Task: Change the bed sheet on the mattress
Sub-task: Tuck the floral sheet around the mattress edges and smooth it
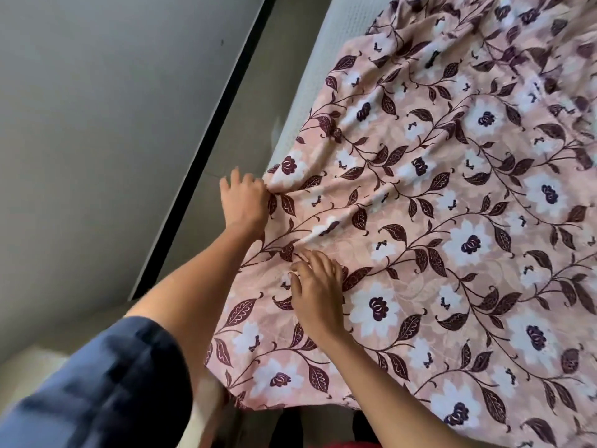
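Head view showed the bed sheet [436,253], pink with white flowers and dark leaves, lying spread over the mattress [323,59]. A white strip of the mattress stayed uncovered along the far left side. The sheet was wrinkled, and its folds ran toward the two hands.

The left hand [244,202] was at the left border of the sheet. Its fingers were curled together and clamped on a gathered bunch of the fabric. The right hand [318,286] was close beside it, on top of the sheet. Its fingers were bent, with the tips down on the fabric and the thumb a little apart. It seemed to press the fabric, but I cannot tell if it pinched a fold.

A blue sleeve [113,383] covered the left upper arm. A grey wall [97,124] stood beside the bed.
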A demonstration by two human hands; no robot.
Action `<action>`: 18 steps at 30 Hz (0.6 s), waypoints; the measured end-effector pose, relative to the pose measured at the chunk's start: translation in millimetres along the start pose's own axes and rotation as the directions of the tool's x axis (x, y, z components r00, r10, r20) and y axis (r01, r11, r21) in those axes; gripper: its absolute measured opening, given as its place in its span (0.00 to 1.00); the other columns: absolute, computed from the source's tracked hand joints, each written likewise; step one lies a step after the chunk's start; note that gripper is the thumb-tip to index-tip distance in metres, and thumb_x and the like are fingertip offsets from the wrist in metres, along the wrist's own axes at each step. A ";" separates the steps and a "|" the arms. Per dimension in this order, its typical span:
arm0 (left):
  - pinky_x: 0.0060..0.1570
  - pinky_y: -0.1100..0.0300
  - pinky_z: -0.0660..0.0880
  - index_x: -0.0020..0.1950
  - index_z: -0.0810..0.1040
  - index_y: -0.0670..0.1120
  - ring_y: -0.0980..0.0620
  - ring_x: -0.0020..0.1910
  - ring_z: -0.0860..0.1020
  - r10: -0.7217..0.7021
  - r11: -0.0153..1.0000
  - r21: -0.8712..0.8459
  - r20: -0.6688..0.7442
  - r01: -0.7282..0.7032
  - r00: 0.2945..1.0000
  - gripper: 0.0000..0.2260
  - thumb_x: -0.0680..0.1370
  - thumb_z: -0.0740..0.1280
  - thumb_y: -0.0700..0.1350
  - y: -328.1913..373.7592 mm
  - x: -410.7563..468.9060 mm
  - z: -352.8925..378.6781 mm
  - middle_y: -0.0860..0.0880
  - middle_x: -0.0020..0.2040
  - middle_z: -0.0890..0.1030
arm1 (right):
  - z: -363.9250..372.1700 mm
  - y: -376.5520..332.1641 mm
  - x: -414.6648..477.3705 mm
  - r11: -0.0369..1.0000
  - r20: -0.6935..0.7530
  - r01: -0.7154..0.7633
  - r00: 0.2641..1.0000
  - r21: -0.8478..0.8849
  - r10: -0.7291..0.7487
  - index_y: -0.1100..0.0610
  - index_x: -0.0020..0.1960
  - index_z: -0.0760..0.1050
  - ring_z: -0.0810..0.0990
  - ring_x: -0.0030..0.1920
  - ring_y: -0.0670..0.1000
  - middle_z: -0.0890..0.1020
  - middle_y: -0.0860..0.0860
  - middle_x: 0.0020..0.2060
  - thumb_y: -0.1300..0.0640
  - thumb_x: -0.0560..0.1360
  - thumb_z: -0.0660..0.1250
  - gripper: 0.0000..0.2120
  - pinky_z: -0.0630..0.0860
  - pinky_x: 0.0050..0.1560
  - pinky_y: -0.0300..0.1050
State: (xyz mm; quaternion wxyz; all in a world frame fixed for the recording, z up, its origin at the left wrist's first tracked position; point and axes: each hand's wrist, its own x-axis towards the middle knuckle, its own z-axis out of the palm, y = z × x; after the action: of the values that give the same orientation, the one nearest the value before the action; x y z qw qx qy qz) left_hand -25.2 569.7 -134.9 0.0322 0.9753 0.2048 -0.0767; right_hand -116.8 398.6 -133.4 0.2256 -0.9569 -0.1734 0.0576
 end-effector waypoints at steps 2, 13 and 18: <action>0.60 0.47 0.61 0.54 0.77 0.36 0.40 0.64 0.67 -0.077 0.997 -0.042 -0.154 0.071 0.985 0.11 0.76 0.60 0.40 -23.4 12.9 -14.3 0.39 0.56 0.78 | -3.0 5.5 10.4 0.998 0.012 -0.008 1.000 -0.068 0.008 0.57 0.48 0.80 0.76 0.62 0.58 0.80 0.55 0.58 0.61 0.68 0.73 0.09 0.65 0.64 0.61; 0.65 0.45 0.59 0.60 0.74 0.39 0.40 0.63 0.67 -0.136 0.989 -0.061 -0.033 0.133 0.990 0.19 0.77 0.63 0.52 -17.9 32.9 -35.1 0.38 0.62 0.74 | -24.5 46.5 54.6 0.968 0.223 -0.157 0.954 -0.195 0.199 0.53 0.72 0.62 0.45 0.76 0.55 0.50 0.53 0.77 0.45 0.79 0.59 0.24 0.40 0.73 0.57; 0.69 0.41 0.54 0.62 0.72 0.42 0.41 0.71 0.59 -0.089 0.995 -0.033 0.192 0.097 0.977 0.21 0.77 0.62 0.56 25.8 -3.1 3.5 0.42 0.68 0.69 | -15.4 59.6 48.1 0.968 0.250 -0.150 0.948 -0.200 0.198 0.53 0.66 0.68 0.51 0.75 0.55 0.56 0.53 0.76 0.57 0.77 0.63 0.18 0.48 0.72 0.57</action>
State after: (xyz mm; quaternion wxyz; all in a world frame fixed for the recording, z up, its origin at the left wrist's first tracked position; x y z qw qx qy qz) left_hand -18.1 544.5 -137.1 0.0684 0.9520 0.2475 -0.1667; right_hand -50.8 359.5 -148.1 0.1076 -0.9682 -0.1213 0.1905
